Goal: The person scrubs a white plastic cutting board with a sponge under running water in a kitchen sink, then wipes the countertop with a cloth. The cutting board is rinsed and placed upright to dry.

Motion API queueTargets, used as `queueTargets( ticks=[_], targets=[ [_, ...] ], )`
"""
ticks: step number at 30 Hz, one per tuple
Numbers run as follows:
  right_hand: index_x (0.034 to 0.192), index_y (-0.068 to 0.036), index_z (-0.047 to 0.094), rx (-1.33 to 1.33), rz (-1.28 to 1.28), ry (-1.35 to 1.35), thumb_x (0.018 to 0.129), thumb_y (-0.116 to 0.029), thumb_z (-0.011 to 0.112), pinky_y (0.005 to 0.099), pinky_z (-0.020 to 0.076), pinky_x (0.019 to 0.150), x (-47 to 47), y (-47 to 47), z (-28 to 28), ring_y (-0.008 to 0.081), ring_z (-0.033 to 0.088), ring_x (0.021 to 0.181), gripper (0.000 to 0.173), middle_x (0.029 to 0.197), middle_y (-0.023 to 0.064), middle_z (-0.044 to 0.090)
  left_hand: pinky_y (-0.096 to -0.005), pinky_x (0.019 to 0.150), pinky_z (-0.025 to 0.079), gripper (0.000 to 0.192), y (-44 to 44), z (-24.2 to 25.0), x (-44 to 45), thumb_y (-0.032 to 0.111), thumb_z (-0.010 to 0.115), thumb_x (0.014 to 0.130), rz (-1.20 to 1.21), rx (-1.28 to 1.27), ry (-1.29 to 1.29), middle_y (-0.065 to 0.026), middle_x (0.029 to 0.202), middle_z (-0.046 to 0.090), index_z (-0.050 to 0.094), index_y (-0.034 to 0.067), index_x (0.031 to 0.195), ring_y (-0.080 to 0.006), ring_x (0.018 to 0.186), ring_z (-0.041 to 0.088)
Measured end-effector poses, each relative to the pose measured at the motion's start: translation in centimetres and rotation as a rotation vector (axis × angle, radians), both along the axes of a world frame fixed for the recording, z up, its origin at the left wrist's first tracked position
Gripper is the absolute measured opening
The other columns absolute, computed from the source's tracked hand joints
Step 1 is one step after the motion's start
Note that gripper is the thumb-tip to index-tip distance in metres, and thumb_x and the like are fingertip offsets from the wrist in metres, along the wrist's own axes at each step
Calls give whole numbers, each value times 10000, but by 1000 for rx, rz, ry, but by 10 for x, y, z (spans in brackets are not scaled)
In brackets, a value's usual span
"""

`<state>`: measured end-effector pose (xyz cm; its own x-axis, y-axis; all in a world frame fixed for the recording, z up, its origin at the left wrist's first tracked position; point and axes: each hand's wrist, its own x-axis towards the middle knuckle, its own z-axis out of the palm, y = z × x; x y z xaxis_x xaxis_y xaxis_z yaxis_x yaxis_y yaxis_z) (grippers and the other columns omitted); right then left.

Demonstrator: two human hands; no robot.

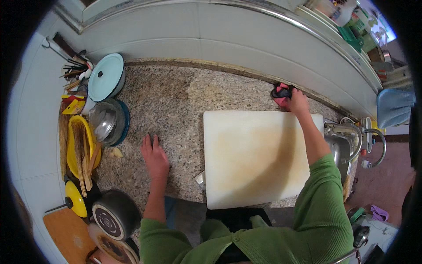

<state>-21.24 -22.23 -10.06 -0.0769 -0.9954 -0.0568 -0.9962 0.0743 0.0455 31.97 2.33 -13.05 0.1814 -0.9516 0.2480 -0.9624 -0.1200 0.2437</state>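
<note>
My right hand point(297, 101) grips a pink and black cloth point(281, 95) on the granite countertop, close to the back ledge and just beyond a large white cutting board point(254, 158). Flat on the granite countertop point(184, 132), left of the board, rests my left hand point(155, 158), its fingers apart and nothing in it. A small yellowish scrap point(116, 152) lies to the left of that hand. From under the board's left edge sticks out a piece of metal point(200, 180), most of it hidden.
A light-blue lidded enamel pot point(107, 77), glass bowls point(115, 122), a yellow basket point(71, 148) with wooden utensils and an upturned dark pot point(115, 214) crowd the left side. At right is a steel sink point(339, 148) with a curved faucet point(357, 145). A tiled wall runs behind.
</note>
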Motion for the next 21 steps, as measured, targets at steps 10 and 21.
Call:
queueTargets(
  ticks=[10, 21],
  targets=[
    [1039, -41, 686, 0, 391, -246, 812, -192, 726, 480, 562, 894, 305, -16, 8, 358, 666, 1036, 276, 1100, 208, 678, -578, 1221, 211, 512, -5, -2, -4, 79, 543, 944, 27, -8, 0, -227, 1544, 392, 494, 44, 1453, -426, 1453, 335],
    [1303, -120, 613, -56, 307, -255, 795, -321, 813, 518, 434, 1078, 99, 7, 15, 421, 526, 1254, 581, 1377, 181, 557, -583, 1208, 228, 521, -5, 12, -1, 67, 551, 905, 55, 59, -14, -243, 1525, 415, 517, 25, 1424, -431, 1438, 348]
  ],
)
